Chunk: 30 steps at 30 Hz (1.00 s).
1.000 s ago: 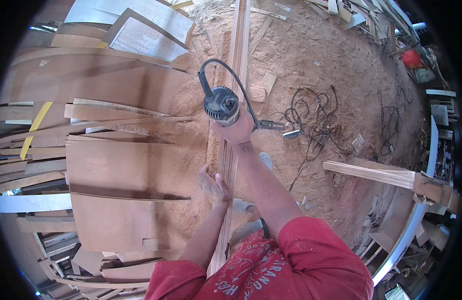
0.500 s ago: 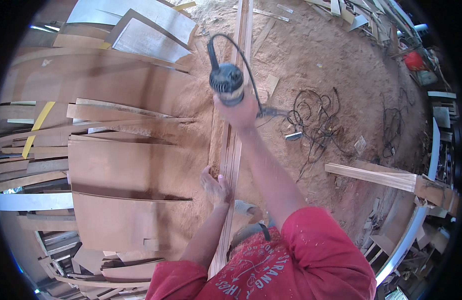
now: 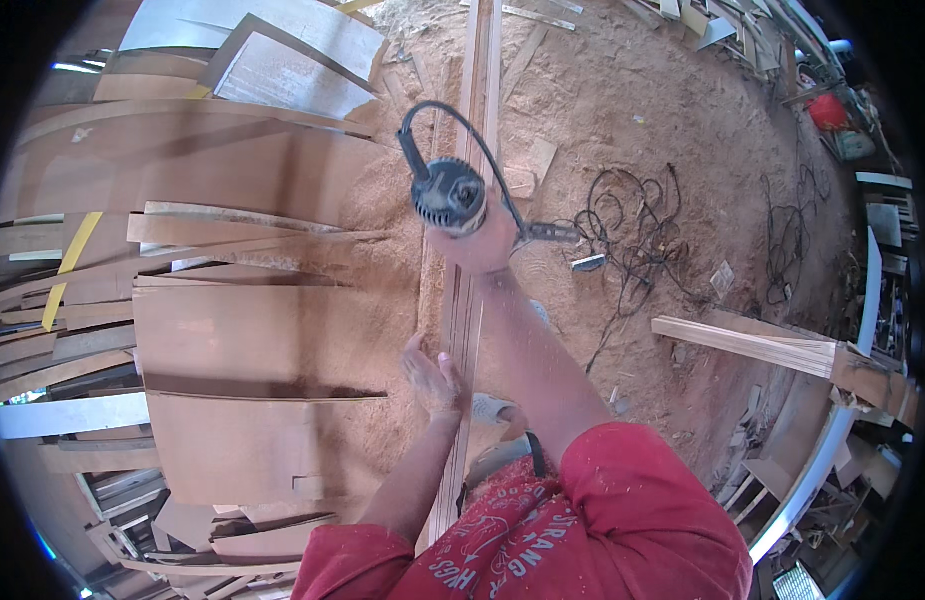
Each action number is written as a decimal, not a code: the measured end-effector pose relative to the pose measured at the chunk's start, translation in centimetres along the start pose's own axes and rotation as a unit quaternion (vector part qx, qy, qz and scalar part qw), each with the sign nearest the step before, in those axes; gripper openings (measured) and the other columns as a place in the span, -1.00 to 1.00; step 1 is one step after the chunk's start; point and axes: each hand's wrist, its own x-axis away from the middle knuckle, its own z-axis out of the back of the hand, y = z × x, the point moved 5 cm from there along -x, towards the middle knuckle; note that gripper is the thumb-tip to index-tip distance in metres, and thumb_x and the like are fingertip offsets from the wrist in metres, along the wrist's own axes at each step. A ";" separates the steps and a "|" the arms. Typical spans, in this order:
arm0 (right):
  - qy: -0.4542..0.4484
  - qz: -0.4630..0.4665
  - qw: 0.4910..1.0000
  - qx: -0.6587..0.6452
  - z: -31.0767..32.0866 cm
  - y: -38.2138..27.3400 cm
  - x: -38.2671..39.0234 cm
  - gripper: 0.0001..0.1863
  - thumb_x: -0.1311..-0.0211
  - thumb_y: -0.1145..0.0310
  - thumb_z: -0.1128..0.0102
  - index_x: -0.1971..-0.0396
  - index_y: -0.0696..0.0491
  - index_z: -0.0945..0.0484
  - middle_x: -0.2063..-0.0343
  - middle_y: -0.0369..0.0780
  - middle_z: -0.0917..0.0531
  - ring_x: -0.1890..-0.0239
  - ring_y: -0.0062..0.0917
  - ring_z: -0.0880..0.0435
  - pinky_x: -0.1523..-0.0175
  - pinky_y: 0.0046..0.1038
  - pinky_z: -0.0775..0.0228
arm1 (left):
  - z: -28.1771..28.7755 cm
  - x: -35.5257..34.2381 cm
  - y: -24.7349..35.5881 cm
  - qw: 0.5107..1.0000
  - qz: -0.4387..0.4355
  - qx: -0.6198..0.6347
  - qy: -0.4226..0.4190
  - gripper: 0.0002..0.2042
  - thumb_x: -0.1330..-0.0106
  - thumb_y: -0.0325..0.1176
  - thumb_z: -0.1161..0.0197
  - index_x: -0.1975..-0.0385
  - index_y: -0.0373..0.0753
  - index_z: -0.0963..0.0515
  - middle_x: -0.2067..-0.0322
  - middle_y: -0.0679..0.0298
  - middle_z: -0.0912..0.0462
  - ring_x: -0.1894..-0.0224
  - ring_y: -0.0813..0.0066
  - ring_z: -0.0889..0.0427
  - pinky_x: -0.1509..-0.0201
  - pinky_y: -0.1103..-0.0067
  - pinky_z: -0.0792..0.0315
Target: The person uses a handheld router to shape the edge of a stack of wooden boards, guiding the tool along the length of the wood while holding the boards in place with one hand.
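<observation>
Before me, a person in a red shirt grips a black power tool over a long, grooved wooden strip, the right hand wrapping its fingers around the tool's lower body. The left hand, fingers loosely extended and thumb apart, sits by the strip's left edge; whether it touches, I cannot quite tell. Black cables lie tangled on the sawdust-strewn floor to the right.

black corded power tool | upright | over long grooved wood strip
</observation>
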 end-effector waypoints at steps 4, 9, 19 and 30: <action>0.006 0.016 1.000 -0.016 -0.8 2.4 -5.1 -0.31 0.11 0.23 -0.82 -0.10 0.10 -0.80 0.10 -0.14 -0.93 0.06 -0.37 -0.96 -0.10 -0.30 -0.80 | -0.1 -0.1 0.2 1.000 0.010 0.014 -0.002 -0.37 -0.53 -0.05 -0.10 -0.41 -0.44 -0.39 -0.26 -0.25 -0.52 -0.38 -0.32 -0.46 -0.54 -0.08 -0.28; 0.015 -0.020 0.999 0.036 -1.1 1.9 -8.9 -0.34 0.01 0.18 -0.84 -0.10 0.11 -0.79 0.11 -0.13 -0.93 0.05 -0.43 -0.96 -0.12 -0.32 -0.79 | -0.5 -0.2 0.3 1.000 0.014 0.023 0.004 -0.38 -0.50 -0.08 -0.13 -0.40 -0.43 -0.41 -0.24 -0.24 -0.54 -0.36 -0.34 -0.48 -0.53 -0.07 -0.31; 0.011 -0.041 0.999 -0.013 1.2 -2.1 5.3 -0.30 0.16 0.14 -0.93 -0.03 0.06 -0.79 0.17 -0.13 -0.89 0.13 -0.24 -0.93 -0.03 -0.27 -0.78 | -0.4 -0.2 -0.1 1.000 -0.005 0.020 0.001 -0.36 -0.62 0.04 -0.06 -0.39 -0.44 -0.42 -0.23 -0.27 -0.54 -0.31 -0.35 -0.51 -0.49 -0.08 -0.34; 0.001 0.068 0.998 0.003 -0.2 2.1 0.6 -0.37 0.18 0.23 -0.92 0.02 0.08 -0.86 0.13 -0.20 -0.94 0.10 -0.47 -0.95 -0.05 -0.36 -0.80 | -0.2 -0.1 0.5 1.000 -0.004 -0.001 -0.012 -0.35 -0.52 -0.07 -0.09 -0.45 -0.46 -0.36 -0.30 -0.29 -0.49 -0.39 -0.37 -0.45 -0.57 -0.10 -0.25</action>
